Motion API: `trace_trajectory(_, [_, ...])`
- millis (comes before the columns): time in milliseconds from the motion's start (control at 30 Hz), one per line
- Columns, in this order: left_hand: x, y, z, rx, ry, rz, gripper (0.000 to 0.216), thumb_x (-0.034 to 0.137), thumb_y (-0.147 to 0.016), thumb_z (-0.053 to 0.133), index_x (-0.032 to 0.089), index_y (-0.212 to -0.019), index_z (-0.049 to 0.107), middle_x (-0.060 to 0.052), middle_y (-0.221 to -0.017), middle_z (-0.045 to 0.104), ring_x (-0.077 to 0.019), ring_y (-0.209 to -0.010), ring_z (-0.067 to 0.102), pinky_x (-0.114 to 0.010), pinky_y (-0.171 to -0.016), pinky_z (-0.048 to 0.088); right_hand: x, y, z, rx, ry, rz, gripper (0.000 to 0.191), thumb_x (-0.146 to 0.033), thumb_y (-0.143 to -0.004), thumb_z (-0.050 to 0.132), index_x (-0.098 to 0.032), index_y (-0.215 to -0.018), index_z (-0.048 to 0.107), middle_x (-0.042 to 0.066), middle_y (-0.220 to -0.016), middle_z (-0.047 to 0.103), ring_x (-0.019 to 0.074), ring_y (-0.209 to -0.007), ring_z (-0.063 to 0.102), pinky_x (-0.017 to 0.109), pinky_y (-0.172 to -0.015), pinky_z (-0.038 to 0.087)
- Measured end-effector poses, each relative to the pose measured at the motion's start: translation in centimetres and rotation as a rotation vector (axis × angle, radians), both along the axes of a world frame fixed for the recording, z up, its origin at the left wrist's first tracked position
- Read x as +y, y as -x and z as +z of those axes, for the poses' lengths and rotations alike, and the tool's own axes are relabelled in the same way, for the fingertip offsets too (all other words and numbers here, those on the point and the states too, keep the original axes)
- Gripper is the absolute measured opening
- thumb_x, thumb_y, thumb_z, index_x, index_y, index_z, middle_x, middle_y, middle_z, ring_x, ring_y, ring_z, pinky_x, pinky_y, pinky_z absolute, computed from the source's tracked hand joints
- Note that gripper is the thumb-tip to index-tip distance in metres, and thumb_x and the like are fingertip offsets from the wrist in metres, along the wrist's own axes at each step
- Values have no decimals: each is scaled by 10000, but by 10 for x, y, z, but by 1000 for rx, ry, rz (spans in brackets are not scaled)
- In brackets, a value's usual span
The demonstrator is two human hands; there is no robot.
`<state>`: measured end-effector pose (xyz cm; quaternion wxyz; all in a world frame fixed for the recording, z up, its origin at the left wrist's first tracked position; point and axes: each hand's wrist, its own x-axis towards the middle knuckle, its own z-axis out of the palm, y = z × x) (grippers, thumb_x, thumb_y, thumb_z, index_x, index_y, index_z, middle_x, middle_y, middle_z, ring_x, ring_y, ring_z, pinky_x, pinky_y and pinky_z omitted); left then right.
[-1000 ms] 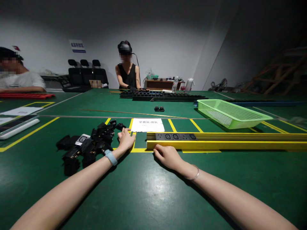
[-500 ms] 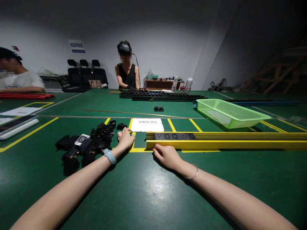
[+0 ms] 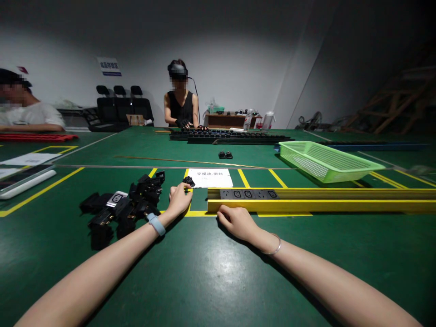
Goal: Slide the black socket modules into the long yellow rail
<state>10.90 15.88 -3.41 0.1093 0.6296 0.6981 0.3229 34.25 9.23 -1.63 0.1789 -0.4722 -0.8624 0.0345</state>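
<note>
My left hand (image 3: 180, 200) is closed, its fingertips pinching a small black socket module (image 3: 188, 181) just left of the white paper label (image 3: 213, 177). Part of that module is hidden behind the fingers. Directly left of this hand lies a loose pile of black socket modules (image 3: 127, 206), one with a pale face turned up. My right hand (image 3: 238, 222) is curled closed against the near wall of a yellow rail (image 3: 306, 206), at the rail's left end. Its fingertips are hidden. Several socket modules (image 3: 248, 194) sit in a row inside the rail's channel.
Behind the rail stands a light green plastic basket (image 3: 327, 161). Two black modules (image 3: 225, 155) and a thin brass-coloured rod (image 3: 190, 161) lie farther back. Across the table a co-worker (image 3: 182, 106) handles black strips (image 3: 231, 136); another person (image 3: 29, 106) sits at far left.
The black module near my left hand has shifted right, from behind the knuckles to the fingertips. My right hand and the rail stay put. The co-worker's gloved hands have moved slightly.
</note>
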Motion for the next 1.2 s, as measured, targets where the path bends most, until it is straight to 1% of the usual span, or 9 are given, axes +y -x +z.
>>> trace_trajectory(367, [-2, 0, -2, 44, -41, -19, 177, 237, -801, 484, 235, -957, 569, -62, -1080, 625, -289, -1064, 464, -422, -950, 382, 0, 1, 1, 13, 14, 1, 242, -317, -940, 427, -193, -829, 602, 22, -685, 656, 127, -585, 566, 241, -571, 244])
trace_trajectory(567, [-2, 0, -3, 12, -77, -47, 142, 198, -800, 476, 241, -908, 556, -50, -1043, 617, -263, -1051, 474, -392, -958, 386, 1, 1, 0, 7, 16, -1, 243, -320, -941, 428, -194, -829, 602, 21, -685, 654, 127, -580, 562, 242, -571, 242])
trace_trajectory(700, [-2, 0, -1, 15, -121, 16, 136, 167, -786, 477, 221, -897, 535, -77, -1055, 561, -253, -1082, 466, -394, -1002, 359, 1, 1, -1, 2, 13, -3, 243, -318, -941, 426, -194, -828, 602, 23, -693, 658, 127, -584, 564, 242, -572, 244])
trace_trajectory(767, [-1, 0, -1, 14, -156, 39, 182, 165, -779, 488, 209, -952, 527, -91, -1099, 539, -254, -1118, 452, -402, -1026, 339, 1, 0, -1, 2, 10, -2, 244, -317, -941, 424, -194, -825, 599, 23, -689, 658, 128, -584, 567, 243, -571, 243])
trace_trajectory(833, [-2, 0, -1, -11, -176, 19, 304, 163, -775, 495, 198, -1077, 501, -99, -1155, 532, -253, -1164, 434, -397, -1033, 341, 1, 0, 0, 3, 6, 3, 244, -314, -941, 421, -194, -820, 597, 23, -686, 659, 130, -585, 571, 244, -571, 243])
trace_trajectory(900, [-2, 0, -2, -39, -155, -19, 449, 168, -777, 500, 196, -1222, 445, -102, -1192, 538, -257, -1203, 419, -390, -1022, 362, 0, 0, 0, 6, 2, 8, 240, -311, -940, 422, -196, -818, 594, 23, -688, 661, 130, -587, 574, 244, -572, 243])
trace_trajectory(967, [-2, 0, -2, -38, -110, -38, 537, 179, -777, 509, 208, -1304, 409, -101, -1191, 556, -270, -1220, 416, -399, -1009, 377, 0, 0, 1, 9, 0, 10, 235, -309, -939, 424, -197, -818, 592, 21, -689, 662, 130, -586, 575, 244, -570, 243])
trace_trajectory(1067, [-3, -1, -3, 8, -86, -58, 536, 186, -778, 509, 233, -1307, 440, -84, -1238, 565, -287, -1220, 419, -430, -1018, 368, 0, 0, 1, 11, 2, 6, 234, -310, -937, 426, -196, -822, 595, 22, -688, 662, 130, -581, 573, 243, -566, 241])
trace_trajectory(1200, [-3, 0, -3, 25, -107, -86, 473, 252, -796, 528, 244, -1266, 481, -61, -1294, 551, -289, -1208, 415, -441, -1022, 361, 0, 1, 1, 12, 7, 6, 235, -312, -938, 427, -197, -831, 601, 21, -693, 662, 130, -587, 573, 239, -571, 247])
